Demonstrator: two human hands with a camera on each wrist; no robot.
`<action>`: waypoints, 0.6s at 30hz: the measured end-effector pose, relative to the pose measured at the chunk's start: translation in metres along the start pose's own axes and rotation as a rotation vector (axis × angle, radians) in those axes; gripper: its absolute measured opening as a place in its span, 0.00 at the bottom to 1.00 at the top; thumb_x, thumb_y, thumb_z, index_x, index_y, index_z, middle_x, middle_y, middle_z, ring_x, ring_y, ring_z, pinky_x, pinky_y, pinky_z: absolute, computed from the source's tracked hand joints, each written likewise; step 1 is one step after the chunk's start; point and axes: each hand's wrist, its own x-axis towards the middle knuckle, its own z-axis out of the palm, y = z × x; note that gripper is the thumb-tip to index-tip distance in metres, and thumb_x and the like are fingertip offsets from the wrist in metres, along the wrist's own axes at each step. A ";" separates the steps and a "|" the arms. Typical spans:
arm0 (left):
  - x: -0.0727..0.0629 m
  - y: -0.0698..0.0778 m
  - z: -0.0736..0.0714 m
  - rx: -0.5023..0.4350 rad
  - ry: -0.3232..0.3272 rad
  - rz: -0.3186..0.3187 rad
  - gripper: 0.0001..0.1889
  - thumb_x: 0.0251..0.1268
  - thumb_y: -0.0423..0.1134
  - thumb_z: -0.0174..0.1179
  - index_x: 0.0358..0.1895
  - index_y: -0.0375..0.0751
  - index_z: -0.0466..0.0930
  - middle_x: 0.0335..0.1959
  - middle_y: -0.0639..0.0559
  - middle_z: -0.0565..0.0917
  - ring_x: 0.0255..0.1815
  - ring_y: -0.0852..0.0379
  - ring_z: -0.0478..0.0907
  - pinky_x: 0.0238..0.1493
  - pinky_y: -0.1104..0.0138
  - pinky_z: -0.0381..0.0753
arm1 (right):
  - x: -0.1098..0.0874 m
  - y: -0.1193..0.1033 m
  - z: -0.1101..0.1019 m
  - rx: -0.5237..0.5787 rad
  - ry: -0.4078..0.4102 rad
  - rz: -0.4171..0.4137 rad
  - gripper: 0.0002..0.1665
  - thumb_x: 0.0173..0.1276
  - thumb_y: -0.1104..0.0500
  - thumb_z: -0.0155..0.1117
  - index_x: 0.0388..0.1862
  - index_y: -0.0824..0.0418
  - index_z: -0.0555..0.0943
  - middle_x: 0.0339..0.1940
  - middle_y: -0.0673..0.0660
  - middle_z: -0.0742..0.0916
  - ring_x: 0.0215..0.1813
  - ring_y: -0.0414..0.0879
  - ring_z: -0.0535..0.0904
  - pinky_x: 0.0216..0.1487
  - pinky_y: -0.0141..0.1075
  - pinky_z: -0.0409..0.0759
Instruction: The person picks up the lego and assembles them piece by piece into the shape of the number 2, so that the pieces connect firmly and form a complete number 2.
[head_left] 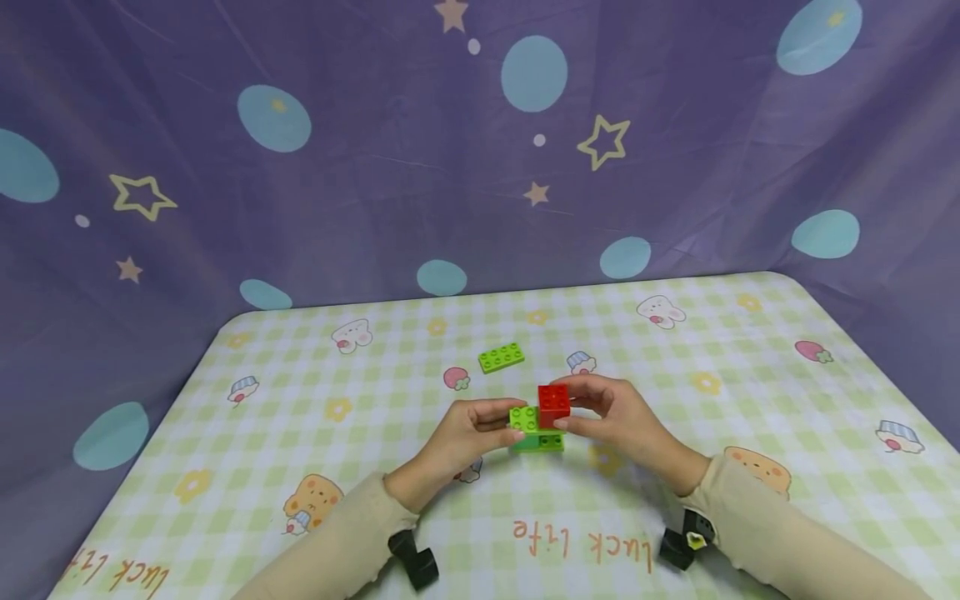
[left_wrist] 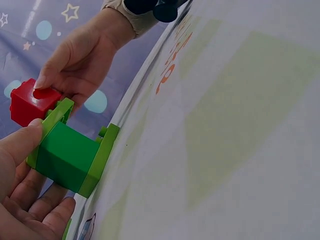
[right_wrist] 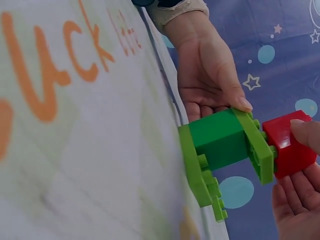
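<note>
A red block [head_left: 553, 404] is pinched between the thumb and fingers of my right hand [head_left: 626, 421]. It stands over the right end of a lime plate [head_left: 523, 418]; in the right wrist view, a few of that plate's studs show between the two. Under the plate is a dark green block [right_wrist: 220, 140], set on one end of a lower lime plate [head_left: 552, 444] that lies on the table. My left hand [head_left: 465, 433] grips the green stack from the left, its thumb at the upper plate's edge. Some fingertips hide behind the bricks.
Another lime plate [head_left: 501, 358] with studs up lies loose behind the hands. The table [head_left: 420, 350] wears a checked cloth with printed pictures, and a purple patterned curtain [head_left: 375, 183] hangs behind its far edge.
</note>
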 end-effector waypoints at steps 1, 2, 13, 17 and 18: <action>0.000 0.000 0.000 -0.001 -0.001 0.002 0.21 0.58 0.31 0.65 0.57 0.31 0.77 0.54 0.39 0.80 0.53 0.51 0.79 0.47 0.67 0.80 | 0.000 0.001 0.001 -0.001 0.001 0.005 0.23 0.56 0.68 0.71 0.51 0.69 0.78 0.48 0.61 0.84 0.47 0.46 0.82 0.52 0.34 0.78; 0.000 0.000 0.000 -0.002 -0.002 0.004 0.21 0.58 0.31 0.65 0.57 0.31 0.77 0.54 0.39 0.80 0.53 0.50 0.79 0.47 0.68 0.80 | 0.000 0.002 0.001 -0.002 0.002 0.008 0.23 0.56 0.67 0.71 0.51 0.69 0.78 0.48 0.62 0.84 0.47 0.46 0.82 0.52 0.34 0.78; 0.001 -0.002 -0.001 -0.007 -0.009 -0.001 0.21 0.58 0.31 0.65 0.57 0.31 0.77 0.53 0.39 0.80 0.51 0.51 0.80 0.46 0.67 0.80 | -0.001 0.003 0.005 -0.036 0.003 0.046 0.23 0.55 0.65 0.72 0.51 0.66 0.80 0.48 0.58 0.86 0.51 0.45 0.81 0.56 0.32 0.75; 0.001 -0.003 -0.001 -0.011 -0.011 -0.002 0.21 0.58 0.31 0.65 0.57 0.32 0.77 0.54 0.39 0.80 0.51 0.52 0.80 0.46 0.67 0.80 | -0.001 0.003 0.005 -0.060 0.007 0.041 0.23 0.55 0.64 0.72 0.51 0.66 0.81 0.49 0.58 0.86 0.52 0.46 0.81 0.56 0.32 0.75; 0.001 -0.003 -0.001 -0.012 -0.012 -0.003 0.21 0.59 0.31 0.64 0.57 0.31 0.77 0.53 0.39 0.80 0.51 0.52 0.80 0.46 0.67 0.81 | -0.001 0.003 0.005 -0.065 0.008 0.041 0.23 0.55 0.64 0.73 0.51 0.66 0.81 0.49 0.58 0.86 0.52 0.46 0.81 0.56 0.33 0.75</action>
